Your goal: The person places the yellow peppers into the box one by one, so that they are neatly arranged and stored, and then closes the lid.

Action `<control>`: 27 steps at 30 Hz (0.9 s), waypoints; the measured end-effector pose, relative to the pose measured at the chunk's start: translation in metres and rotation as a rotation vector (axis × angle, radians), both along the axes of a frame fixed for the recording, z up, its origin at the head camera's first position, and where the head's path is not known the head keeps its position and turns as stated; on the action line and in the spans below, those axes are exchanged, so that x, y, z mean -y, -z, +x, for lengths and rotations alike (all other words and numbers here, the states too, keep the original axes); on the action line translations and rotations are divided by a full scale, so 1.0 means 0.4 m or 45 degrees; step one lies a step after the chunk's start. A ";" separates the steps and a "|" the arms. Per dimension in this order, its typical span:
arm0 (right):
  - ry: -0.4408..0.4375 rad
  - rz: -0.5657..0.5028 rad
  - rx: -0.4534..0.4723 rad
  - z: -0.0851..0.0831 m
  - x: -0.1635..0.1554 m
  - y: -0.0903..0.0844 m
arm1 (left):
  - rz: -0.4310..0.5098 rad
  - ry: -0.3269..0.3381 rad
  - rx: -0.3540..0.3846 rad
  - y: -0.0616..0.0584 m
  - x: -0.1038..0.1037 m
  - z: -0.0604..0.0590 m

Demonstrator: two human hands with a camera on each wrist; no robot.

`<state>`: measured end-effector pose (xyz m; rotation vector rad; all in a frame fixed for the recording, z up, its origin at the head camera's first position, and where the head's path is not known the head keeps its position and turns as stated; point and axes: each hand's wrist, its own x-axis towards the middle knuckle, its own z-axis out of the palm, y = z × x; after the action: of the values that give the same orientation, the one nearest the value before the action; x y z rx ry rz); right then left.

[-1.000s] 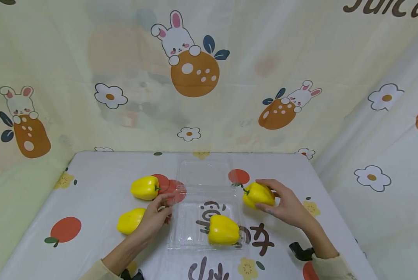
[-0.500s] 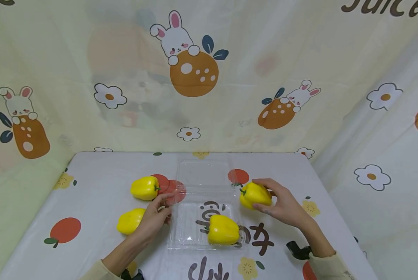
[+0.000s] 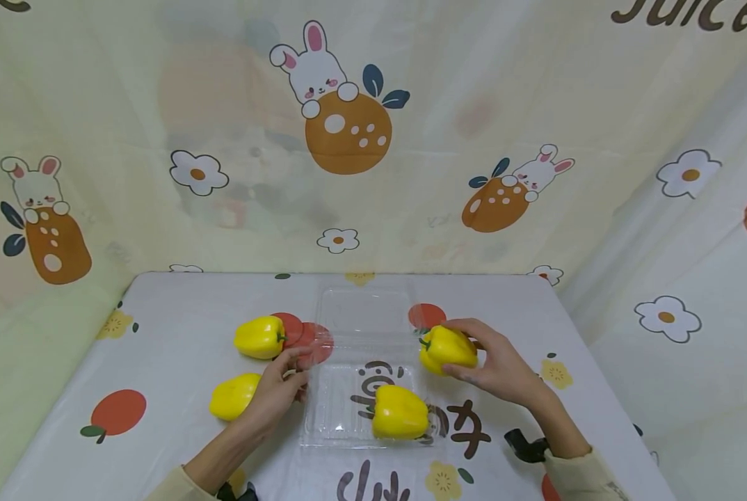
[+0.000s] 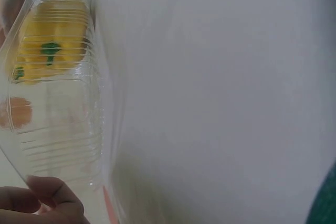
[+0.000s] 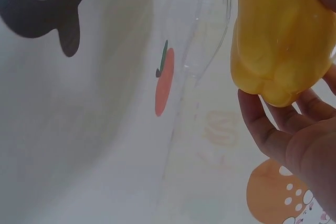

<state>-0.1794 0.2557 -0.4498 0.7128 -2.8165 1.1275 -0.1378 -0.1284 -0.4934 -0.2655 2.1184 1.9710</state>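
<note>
the left hand (image 3: 277, 386) has its grip pinched on the left edge of a clear container (image 3: 332, 410). the right hand (image 3: 501, 365) grips a yellow pepper (image 3: 448, 349), which overlaps the container's right edge in the head view. a second pepper (image 3: 400, 412) sits in the container's near right corner, leaving room on its left. a third pepper (image 3: 259, 337) and a fourth pepper (image 3: 233, 396) lie on the table (image 3: 173, 334), left of the container.

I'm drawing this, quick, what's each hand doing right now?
Left hand: closed, pinching the clear container by its edge.
Right hand: closed, holding a yellow pepper.
</note>
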 end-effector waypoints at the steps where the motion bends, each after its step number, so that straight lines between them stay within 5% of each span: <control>1: -0.002 0.000 -0.001 -0.001 0.002 0.001 | 0.001 0.001 -0.004 0.000 0.000 0.000; 27: -0.103 -0.009 0.036 -0.008 0.065 0.005 | -0.011 0.010 -0.016 0.008 -0.001 -0.005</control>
<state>-0.1825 0.2299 -0.4518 0.8238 -2.8288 1.1677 -0.1397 -0.1281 -0.4966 -0.2467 2.1330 1.9642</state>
